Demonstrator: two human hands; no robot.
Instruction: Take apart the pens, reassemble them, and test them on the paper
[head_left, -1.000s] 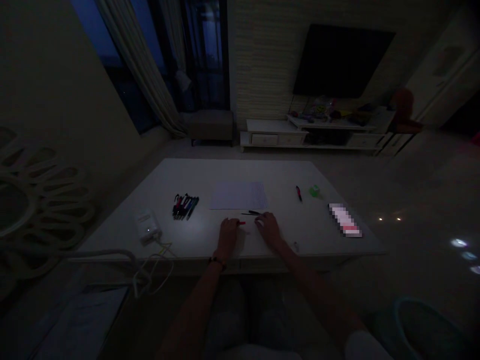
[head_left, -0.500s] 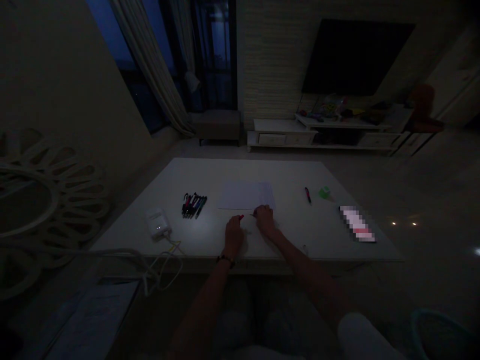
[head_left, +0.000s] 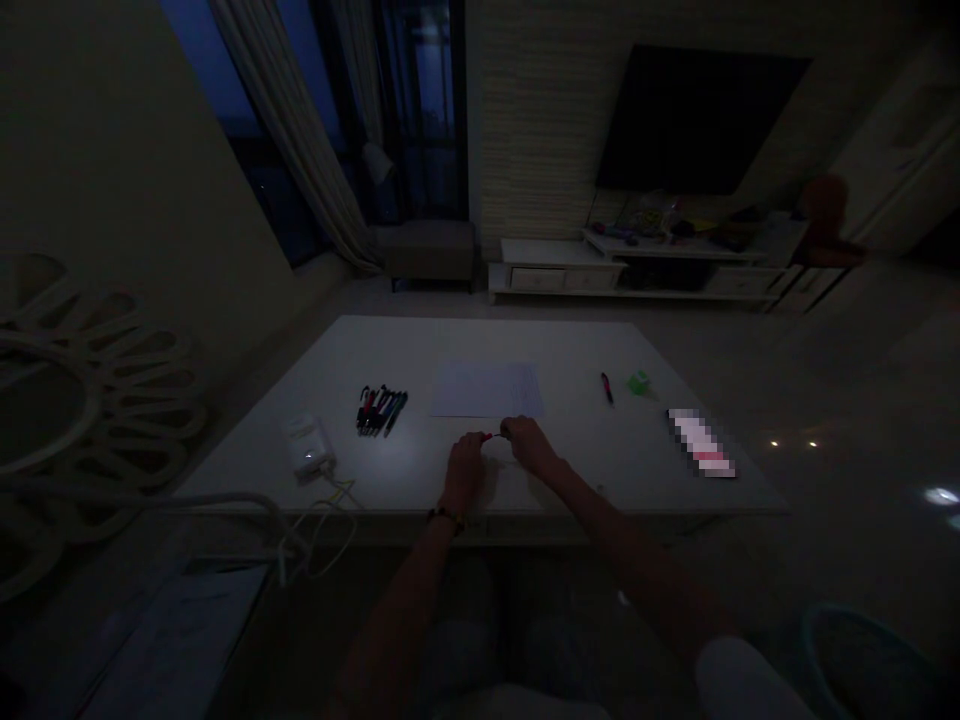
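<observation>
Over the near part of the white table (head_left: 420, 470), my left hand (head_left: 465, 468) is closed around a small red pen part (head_left: 487, 437) whose end pokes out past the fingers. My right hand (head_left: 531, 445) pinches a thin dark pen piece (head_left: 505, 432), pointing left at the red end. The two pieces meet or nearly meet; the dim light hides which. Just beyond the hands lies a white sheet of paper (head_left: 472, 390), with faint lines on its right part. A bunch of pens (head_left: 381, 410) rests to the left.
Right of the paper lie a single dark and red pen (head_left: 607, 388), a small green object (head_left: 638, 381) and a phone (head_left: 701, 443) with its screen lit. A white box (head_left: 306, 448) with cables (head_left: 330, 520) sits at the table's left. A TV cabinet (head_left: 555, 275) stands beyond.
My hands have come closer together, and the gap between the red part and the thin dark piece has shrunk. The whole view has shifted slightly.
</observation>
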